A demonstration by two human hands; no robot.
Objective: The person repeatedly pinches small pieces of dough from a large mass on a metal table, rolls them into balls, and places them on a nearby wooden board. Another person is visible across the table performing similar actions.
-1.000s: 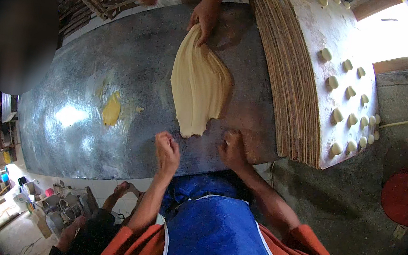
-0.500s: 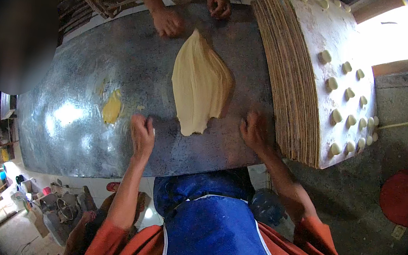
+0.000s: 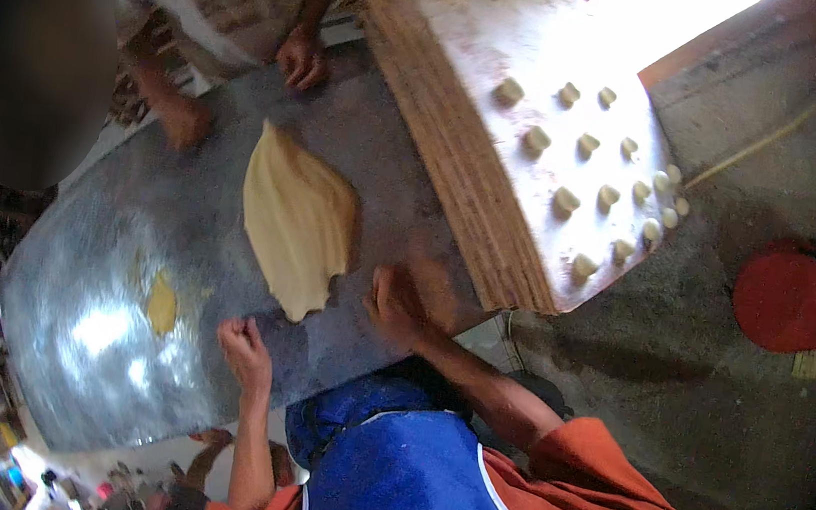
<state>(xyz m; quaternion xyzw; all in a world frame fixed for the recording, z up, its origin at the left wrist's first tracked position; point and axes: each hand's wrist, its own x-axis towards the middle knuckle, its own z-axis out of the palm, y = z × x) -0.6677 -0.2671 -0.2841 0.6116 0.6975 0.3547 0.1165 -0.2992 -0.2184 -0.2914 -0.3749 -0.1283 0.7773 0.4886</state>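
Observation:
A long, pale sheet of dough [image 3: 297, 217] lies on the dark, shiny table [image 3: 199, 231], narrowing to a point at its far end and ragged at its near end. My left hand [image 3: 247, 350] is closed in a fist near the table's front edge, just left of the dough's near end. To the dough's right, my right hand [image 3: 396, 304] hovers with its fingers curled in, a little smeared by motion. Neither hand touches the dough, and nothing shows in either one. Yellow, fat-like paste [image 3: 162, 305] lies to the left on the table.
At the right stands a tall stack of wooden boards [image 3: 465, 151], its top dotted with small dough pieces [image 3: 588, 147]. Across the table is a co-worker's hand [image 3: 301, 60], with the other hand [image 3: 185, 122] farther left. A red round object [image 3: 791, 299] is at the far right.
The view has swung right, so the table, dough and board stack appear tilted and farther left. My left hand's fingers are curled tighter. The dough keeps its shape.

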